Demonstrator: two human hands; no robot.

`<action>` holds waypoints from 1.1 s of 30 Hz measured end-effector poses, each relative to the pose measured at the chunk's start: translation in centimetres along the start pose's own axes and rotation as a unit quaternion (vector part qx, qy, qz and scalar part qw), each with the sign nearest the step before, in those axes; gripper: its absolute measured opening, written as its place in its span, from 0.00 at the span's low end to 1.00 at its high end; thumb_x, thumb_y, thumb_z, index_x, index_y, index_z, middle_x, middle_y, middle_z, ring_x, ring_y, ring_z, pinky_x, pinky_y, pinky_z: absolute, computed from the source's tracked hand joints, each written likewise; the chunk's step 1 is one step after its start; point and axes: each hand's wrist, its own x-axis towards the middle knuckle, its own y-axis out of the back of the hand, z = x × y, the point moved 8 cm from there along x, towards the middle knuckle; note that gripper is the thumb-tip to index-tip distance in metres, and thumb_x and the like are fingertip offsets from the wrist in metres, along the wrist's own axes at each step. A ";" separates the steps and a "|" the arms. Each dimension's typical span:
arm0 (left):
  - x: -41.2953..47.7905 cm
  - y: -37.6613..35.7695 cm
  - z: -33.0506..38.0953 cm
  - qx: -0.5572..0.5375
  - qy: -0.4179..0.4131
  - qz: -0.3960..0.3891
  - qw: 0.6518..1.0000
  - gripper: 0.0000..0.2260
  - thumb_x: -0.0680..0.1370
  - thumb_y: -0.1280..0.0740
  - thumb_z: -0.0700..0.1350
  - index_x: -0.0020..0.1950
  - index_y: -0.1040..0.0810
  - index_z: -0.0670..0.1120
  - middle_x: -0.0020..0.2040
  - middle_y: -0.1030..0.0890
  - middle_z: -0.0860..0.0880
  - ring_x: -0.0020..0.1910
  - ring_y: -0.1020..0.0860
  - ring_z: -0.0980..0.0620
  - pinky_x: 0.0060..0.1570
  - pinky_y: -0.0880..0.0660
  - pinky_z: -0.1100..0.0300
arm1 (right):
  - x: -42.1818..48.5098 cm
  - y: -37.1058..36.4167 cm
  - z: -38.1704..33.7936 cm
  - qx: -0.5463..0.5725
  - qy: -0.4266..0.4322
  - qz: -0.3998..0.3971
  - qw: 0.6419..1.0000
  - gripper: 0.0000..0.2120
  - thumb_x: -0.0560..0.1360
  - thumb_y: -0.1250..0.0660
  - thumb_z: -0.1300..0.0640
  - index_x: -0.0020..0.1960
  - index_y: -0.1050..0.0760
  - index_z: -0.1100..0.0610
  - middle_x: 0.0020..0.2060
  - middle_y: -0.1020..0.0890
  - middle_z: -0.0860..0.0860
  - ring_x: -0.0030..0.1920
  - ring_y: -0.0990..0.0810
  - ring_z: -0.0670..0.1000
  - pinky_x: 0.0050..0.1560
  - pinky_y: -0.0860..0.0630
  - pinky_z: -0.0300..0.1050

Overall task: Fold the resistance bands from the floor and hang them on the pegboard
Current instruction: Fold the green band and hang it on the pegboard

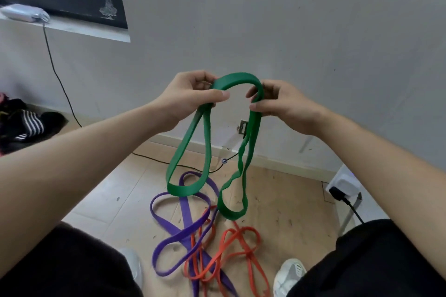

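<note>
— Held what, up there?
— Gripped a green resistance band (237, 128) with both hands, well above the floor. Left hand (190, 97) closed, thumb and fingers pinched on one side of the arch; right hand (282, 106) likewise closed, fingertips pinched on the other side.
— And between the fingers?
— Arched from one pinch across to the other. Hung down below each pinch in a long loop, the two loops apart.
— Further below?
— Lay tangled on the wooden floor (289, 212), well beneath the fingers: a purple band (183, 214) and an orange band (241, 239), crossed over each other. Touched by neither hand.
</note>
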 end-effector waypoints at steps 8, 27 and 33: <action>-0.1 -0.5 0.1 0.021 -0.014 0.010 1.000 0.17 0.72 0.21 0.47 0.59 0.18 0.47 0.49 0.16 0.42 0.50 0.16 0.44 0.62 0.21 0.46 | -0.1 1.0 -4.8 0.028 0.066 0.054 0.996 0.20 0.67 0.33 0.63 0.58 0.24 0.53 0.46 0.22 0.53 0.47 0.23 0.48 0.51 0.25 0.45; 0.4 -3.6 0.3 -0.019 -0.037 -0.033 0.999 0.17 0.74 0.23 0.43 0.62 0.19 0.46 0.56 0.14 0.49 0.55 0.15 0.52 0.61 0.20 0.53 | -2.0 1.5 -8.0 -0.207 0.158 0.035 0.965 0.16 0.76 0.33 0.67 0.61 0.20 0.54 0.51 0.17 0.42 0.54 0.20 0.40 0.53 0.20 0.37; -0.1 -6.5 -0.9 0.012 -0.021 -0.091 0.996 0.28 0.71 0.20 0.44 0.69 0.25 0.49 0.60 0.16 0.51 0.59 0.17 0.57 0.60 0.20 0.58 | -2.3 2.6 -8.3 -0.117 0.183 0.077 0.973 0.16 0.74 0.32 0.69 0.57 0.17 0.55 0.50 0.15 0.48 0.54 0.17 0.48 0.52 0.17 0.48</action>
